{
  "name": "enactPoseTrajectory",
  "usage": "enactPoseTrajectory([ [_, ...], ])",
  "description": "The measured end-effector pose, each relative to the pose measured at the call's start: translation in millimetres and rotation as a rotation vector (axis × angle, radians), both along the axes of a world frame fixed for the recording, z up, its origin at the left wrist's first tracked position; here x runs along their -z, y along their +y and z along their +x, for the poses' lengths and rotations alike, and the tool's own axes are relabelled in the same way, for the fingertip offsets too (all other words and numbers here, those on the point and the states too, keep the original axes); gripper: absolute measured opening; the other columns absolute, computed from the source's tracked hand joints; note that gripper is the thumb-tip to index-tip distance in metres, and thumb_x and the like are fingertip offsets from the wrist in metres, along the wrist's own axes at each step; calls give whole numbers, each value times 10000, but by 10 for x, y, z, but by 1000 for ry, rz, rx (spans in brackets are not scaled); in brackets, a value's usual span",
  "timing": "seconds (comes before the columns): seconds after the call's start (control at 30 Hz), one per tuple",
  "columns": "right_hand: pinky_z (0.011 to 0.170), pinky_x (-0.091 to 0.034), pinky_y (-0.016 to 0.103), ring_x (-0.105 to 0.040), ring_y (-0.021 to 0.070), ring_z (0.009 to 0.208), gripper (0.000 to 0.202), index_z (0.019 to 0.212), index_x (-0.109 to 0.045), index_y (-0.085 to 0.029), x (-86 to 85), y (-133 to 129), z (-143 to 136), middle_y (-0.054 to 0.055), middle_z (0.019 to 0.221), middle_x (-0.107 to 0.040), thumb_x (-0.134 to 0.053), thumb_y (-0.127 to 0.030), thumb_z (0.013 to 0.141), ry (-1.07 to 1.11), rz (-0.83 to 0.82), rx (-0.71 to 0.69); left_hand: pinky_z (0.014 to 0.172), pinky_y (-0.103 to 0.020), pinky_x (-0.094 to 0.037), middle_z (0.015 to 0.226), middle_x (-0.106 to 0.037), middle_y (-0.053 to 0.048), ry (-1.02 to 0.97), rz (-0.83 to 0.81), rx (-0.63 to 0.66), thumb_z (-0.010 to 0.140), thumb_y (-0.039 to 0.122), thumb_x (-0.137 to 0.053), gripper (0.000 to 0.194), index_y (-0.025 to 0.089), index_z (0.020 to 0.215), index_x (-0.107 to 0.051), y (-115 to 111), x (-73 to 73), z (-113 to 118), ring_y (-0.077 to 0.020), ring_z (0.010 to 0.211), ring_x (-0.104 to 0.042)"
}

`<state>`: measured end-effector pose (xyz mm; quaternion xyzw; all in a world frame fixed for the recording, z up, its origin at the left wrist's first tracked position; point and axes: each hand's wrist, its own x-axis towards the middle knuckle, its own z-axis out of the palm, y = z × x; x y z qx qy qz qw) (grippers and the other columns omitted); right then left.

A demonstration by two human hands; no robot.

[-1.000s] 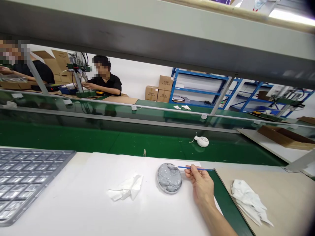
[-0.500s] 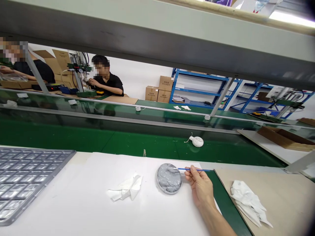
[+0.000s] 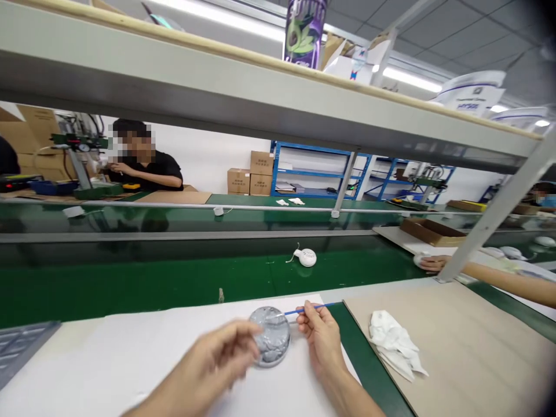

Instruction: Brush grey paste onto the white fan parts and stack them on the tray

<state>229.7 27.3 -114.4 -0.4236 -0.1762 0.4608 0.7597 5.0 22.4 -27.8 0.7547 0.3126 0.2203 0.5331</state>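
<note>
My right hand [image 3: 322,333] pinches a thin blue-handled brush [image 3: 295,311], its pale tip lying in the grey paste [image 3: 278,331] of a shallow round dish [image 3: 271,365]. The dish rests on a white sheet [image 3: 152,336]. In front of the dish's left side is my left hand [image 3: 212,365], somewhat blurred, with thumb and fingers apart and nothing visible between them. It covers part of the dish's left edge. Beyond the dish, a round white device [image 3: 307,258] with a short cord lies on the green belt [image 3: 243,269].
A crumpled white tissue [image 3: 393,341] lies on brown cardboard [image 3: 452,341] at right. A grey plastic tray [image 3: 26,341] is at the left edge. Overhead runs a shelf [image 3: 260,87]; a slanted post [image 3: 490,226] stands right. A co-worker's hand [image 3: 434,263] touches a white round item.
My left hand has come into view beside the dish. The view has turned right and up, bringing in the shelf top and another person's arm. My right hand still holds the brush in the paste.
</note>
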Motion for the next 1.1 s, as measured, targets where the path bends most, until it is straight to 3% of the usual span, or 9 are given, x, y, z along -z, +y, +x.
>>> enactPoseTrajectory([
  [0.1,428,-422,159,-537,87,508,414,709,-582,-134,1,26,-9,23,627,-634,-831,-429,561,0,3,-3,778,-264,-489,1039,-613,-41,170,421,-47,911,277,-427,277,231,1175,-496,516,-204,237,-152,898,-588],
  [0.17,418,-407,160,-532,86,494,427,710,-575,-138,3,43,-15,20,615,-630,-825,-449,559,1,6,9,876,-264,-471,1156,-570,-41,328,703,7,884,196,-443,328,238,1206,-484,840,-218,477,-148,1013,-566],
  [0.23,406,-391,161,-528,88,476,436,700,-562,-142,3,64,-29,19,597,-624,-817,-466,558,2,18,23,983,-300,-418,1290,-492,-67,431,867,70,837,113,-468,428,225,1249,-468,1118,-161,750,-177,1155,-501],
  [0.37,373,-360,165,-512,86,425,481,674,-534,-147,34,171,-59,42,589,-632,-787,-537,550,9,47,55,1065,-445,-311,1424,-373,-114,524,1025,155,716,-66,-420,642,213,1292,-465,1525,8,1308,-279,1289,-380],
  [0.5,332,-327,174,-497,95,373,537,661,-500,-165,118,337,-46,65,566,-633,-747,-624,532,17,64,52,1021,-467,-356,1469,-329,-98,625,1126,192,654,-129,-348,734,223,1280,-501,1811,136,1761,-306,1315,-347],
  [0.6,324,-321,172,-499,95,366,530,665,-478,-178,142,391,-46,62,585,-641,-738,-624,548,39,76,27,1011,-489,-359,1497,-272,-73,704,1154,186,655,-128,-342,759,244,1300,-488,1954,218,1977,-315,1345,-290],
  [0.87,316,-307,160,-483,80,357,537,682,-466,-186,98,374,-54,51,586,-637,-722,-641,555,67,57,3,911,-481,-438,1476,-313,-111,801,1094,93,686,-134,-309,707,219,1245,-558,2153,397,2082,-368,1297,-344],
  [1.0,321,-313,163,-490,85,365,538,679,-470,-187,90,374,-41,57,596,-642,-720,-647,555,58,36,6,880,-494,-433,1374,-420,-198,778,1023,-4,692,-156,-265,700,175,1233,-563,2255,291,1913,-368,1144,-501],
  [1.1,334,-321,163,-499,87,378,521,678,-482,-184,68,359,-39,49,583,-632,-719,-635,570,56,43,11,891,-493,-426,1256,-517,-173,701,956,-61,742,-143,-292,610,144,1211,-557,2191,163,1577,-308,1026,-574],
])
